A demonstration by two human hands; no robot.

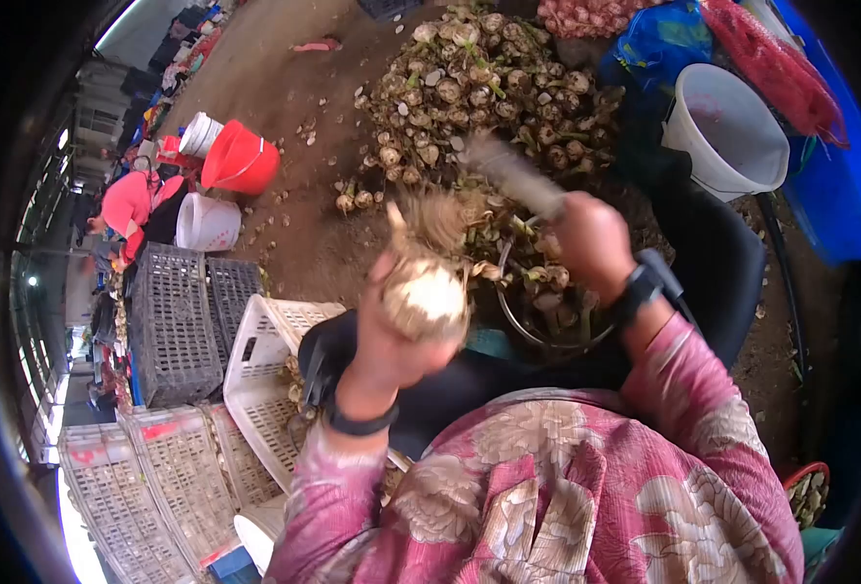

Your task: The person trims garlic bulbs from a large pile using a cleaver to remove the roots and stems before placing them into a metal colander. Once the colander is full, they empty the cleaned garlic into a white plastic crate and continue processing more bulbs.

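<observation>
My left hand (392,336) grips a pale garlic bulb (425,295) with its hairy roots pointing up and away from me. My right hand (591,238) holds a knife (513,175) whose blade is blurred with motion, just right of and above the bulb's roots. Both wrists wear dark bands, and my sleeves are pink with a floral print. Below my hands sits a dark round basin (547,341) with trimmed stalks and roots in it. A big heap of untrimmed garlic (479,88) lies on the dirt floor beyond.
A white bucket (732,131) stands at the right beside blue sacks and a red mesh bag (771,63). White and dark plastic crates (255,375) lie at my left. Farther left are a red bucket (241,158), white buckets, and a person in pink (134,204).
</observation>
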